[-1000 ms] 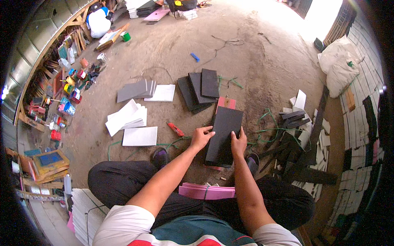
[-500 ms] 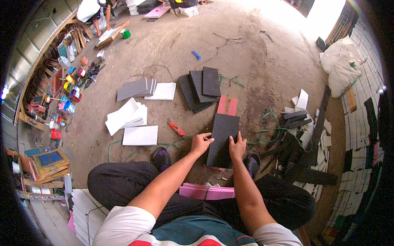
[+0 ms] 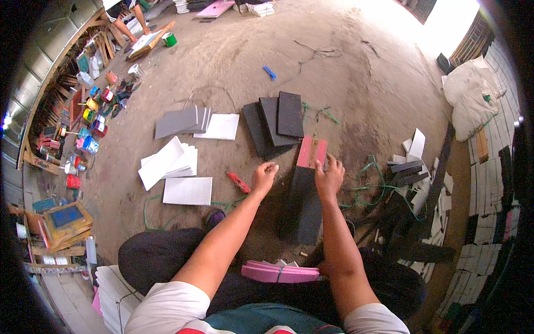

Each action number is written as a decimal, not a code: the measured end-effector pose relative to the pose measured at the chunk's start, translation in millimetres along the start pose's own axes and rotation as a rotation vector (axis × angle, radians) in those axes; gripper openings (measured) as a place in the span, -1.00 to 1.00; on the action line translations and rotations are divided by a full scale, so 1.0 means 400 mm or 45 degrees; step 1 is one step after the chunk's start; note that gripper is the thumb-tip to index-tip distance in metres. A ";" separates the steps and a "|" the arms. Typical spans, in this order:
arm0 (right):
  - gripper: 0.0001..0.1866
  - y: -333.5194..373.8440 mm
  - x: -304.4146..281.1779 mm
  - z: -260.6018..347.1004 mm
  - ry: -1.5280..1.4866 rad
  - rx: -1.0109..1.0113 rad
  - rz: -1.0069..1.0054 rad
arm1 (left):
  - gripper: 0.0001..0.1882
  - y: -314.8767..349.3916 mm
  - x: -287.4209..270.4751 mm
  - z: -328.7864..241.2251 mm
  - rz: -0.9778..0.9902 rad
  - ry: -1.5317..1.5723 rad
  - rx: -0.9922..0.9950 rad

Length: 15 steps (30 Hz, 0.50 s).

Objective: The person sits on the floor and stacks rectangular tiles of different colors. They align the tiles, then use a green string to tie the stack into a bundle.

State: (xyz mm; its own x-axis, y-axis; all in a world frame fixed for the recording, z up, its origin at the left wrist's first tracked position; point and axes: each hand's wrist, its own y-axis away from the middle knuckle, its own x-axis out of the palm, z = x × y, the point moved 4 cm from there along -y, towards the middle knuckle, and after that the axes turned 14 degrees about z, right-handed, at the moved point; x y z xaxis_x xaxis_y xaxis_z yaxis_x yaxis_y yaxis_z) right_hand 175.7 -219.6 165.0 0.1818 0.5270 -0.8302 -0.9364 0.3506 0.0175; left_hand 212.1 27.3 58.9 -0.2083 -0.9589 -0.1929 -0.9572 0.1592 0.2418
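Running lengthwise from near to far, the black slab covered the red board except toward its far edge. The left hand was curled off the slab's left side, contents undeterminable; the right hand, fingers parted, overlapped the board's right edge, contact unclear. The slab appeared oblong, plain, slightly blurred.
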 end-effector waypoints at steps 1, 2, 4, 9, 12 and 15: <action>-0.43 -0.040 0.015 0.029 0.021 -0.038 0.044 | -0.58 -0.035 -0.013 -0.008 -0.028 -0.036 0.024; -0.40 -0.083 0.036 0.057 0.013 -0.036 0.155 | -0.56 -0.076 -0.021 -0.012 -0.001 -0.008 -0.027; -0.35 -0.171 0.108 0.061 0.005 0.023 0.283 | -0.54 -0.136 -0.007 -0.058 0.014 -0.167 0.022; -0.18 -0.351 0.237 0.097 -0.176 0.264 0.683 | -0.35 -0.298 0.020 -0.086 0.178 -0.554 0.079; -0.13 -0.422 0.302 0.083 -0.100 0.411 0.658 | -0.17 -0.380 0.028 -0.061 0.295 -0.592 -0.079; -0.18 -0.461 0.348 0.053 -0.135 0.505 0.701 | -0.11 -0.417 0.033 -0.052 0.370 -0.552 -0.188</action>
State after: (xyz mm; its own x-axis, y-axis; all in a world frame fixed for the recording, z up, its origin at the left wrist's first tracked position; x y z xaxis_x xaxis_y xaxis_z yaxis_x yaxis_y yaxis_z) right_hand 380.1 -194.4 58.0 -0.2417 0.7756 -0.5831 -0.7237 0.2562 0.6408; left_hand 373.1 -16.7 35.7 -0.5538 -0.6904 -0.4656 -0.8160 0.3387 0.4684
